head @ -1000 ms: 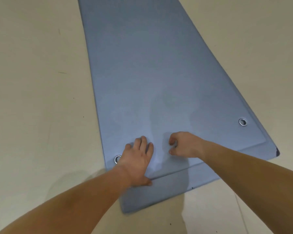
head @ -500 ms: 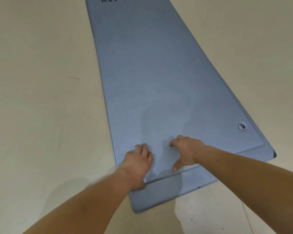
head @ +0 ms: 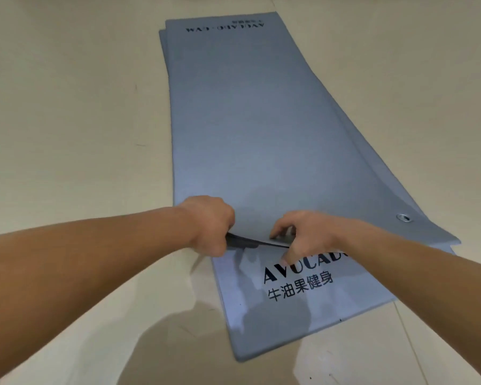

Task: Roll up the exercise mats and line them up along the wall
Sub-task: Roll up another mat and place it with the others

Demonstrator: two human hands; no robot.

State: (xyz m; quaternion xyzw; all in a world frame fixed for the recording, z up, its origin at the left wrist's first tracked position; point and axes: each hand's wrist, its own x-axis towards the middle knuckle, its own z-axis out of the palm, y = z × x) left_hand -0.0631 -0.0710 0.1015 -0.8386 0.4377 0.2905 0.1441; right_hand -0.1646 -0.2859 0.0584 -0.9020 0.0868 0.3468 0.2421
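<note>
**matfan22:** Blue-grey foam, two layers by the look of it. The top mat (head: 261, 134) is lying flat on the cream floor (head: 67, 107) and running away from the camera, with upside-down black lettering (head: 225, 26) at its far end. Underneath, a second mat (head: 289, 315) is sticking out at the near end, showing "AVOCAD…" and a line of Chinese characters (head: 300, 286).

**rollitup:** What are the hands doing?

**matfan22:** Both are working the near edge of the top mat. The left hand (head: 208, 225) is clenching around that edge near its left corner, fingers curled under, and the edge is lifting slightly there, so a dark gap is showing beneath it. The right hand (head: 307, 236) is pinching the same edge nearer the middle, thumb below and fingertips (head: 275, 234) on top.

**rollitup:** Rolled at all?

**matfan22:** Not yet, it's still lying flat apart from that raised lip. A metal eyelet (head: 403, 217) is sitting near the top mat's near right corner. At the far end the lower mat's edge is peeking out a bit on the left, so the two aren't stacked squarely. Both forearms are bare and casting soft shadows on the floor.
</note>
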